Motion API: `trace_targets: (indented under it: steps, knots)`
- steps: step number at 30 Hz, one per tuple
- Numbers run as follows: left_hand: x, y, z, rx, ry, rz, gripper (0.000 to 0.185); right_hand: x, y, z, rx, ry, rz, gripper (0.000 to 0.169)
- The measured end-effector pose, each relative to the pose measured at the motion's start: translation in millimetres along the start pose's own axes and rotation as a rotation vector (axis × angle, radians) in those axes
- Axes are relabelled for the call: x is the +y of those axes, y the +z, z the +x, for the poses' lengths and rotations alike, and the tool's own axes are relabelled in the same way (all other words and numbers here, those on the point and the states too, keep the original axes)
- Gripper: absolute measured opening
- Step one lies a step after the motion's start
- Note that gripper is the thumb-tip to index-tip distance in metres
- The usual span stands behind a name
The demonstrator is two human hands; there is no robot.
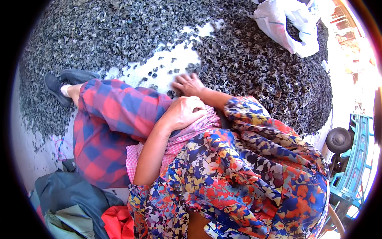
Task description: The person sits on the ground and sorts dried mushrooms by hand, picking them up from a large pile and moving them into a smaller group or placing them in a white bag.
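Observation:
My left hand rests on my lap, on the pink gingham cloth and the checked trousers. Its fingers curl under, and I cannot see whether they hold anything. Just beyond it, my right hand reaches low over a white sheet, fingers apart and slightly blurred, with no object visible in it. Beside that hand lies a dark brown-black layer of small curled dried pieces, which look like wood ear fungus. A greyer spread of similar pieces lies across the bare strip of sheet.
A white woven sack lies open-mouthed on the dark pieces. Dark shoes are at the end of my legs. Dark green cloth and red cloth lie beside me. A teal vehicle with a wheel stands at the right.

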State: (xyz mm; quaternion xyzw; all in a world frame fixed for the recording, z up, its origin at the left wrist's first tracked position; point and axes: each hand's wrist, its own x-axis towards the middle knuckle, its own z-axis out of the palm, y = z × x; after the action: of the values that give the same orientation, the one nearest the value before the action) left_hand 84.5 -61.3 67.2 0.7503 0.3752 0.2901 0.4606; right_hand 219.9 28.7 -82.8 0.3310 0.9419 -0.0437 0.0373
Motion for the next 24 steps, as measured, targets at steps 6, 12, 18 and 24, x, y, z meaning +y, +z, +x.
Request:
trace_targets:
  steps: [6,12,18,24]
  knots:
    - [22.3,-4.2,3.2,-0.027,-0.151,0.053,0.017,36.3,-84.5,-106.2,-0.337,0.425,-0.100,0.038]
    - [27.8,3.7,6.2,-0.065,-0.118,0.112,0.018,59.0,-131.6,-212.8,-0.354,0.750,-0.323,0.026]
    - [31.1,2.7,3.2,-0.062,-0.168,0.133,0.017,59.1,-157.5,-156.9,-0.167,0.832,-0.305,0.055]
    - [26.0,13.6,14.3,-0.059,-0.182,0.083,0.018,56.2,-19.6,1.7,0.127,0.389,-0.144,0.057]
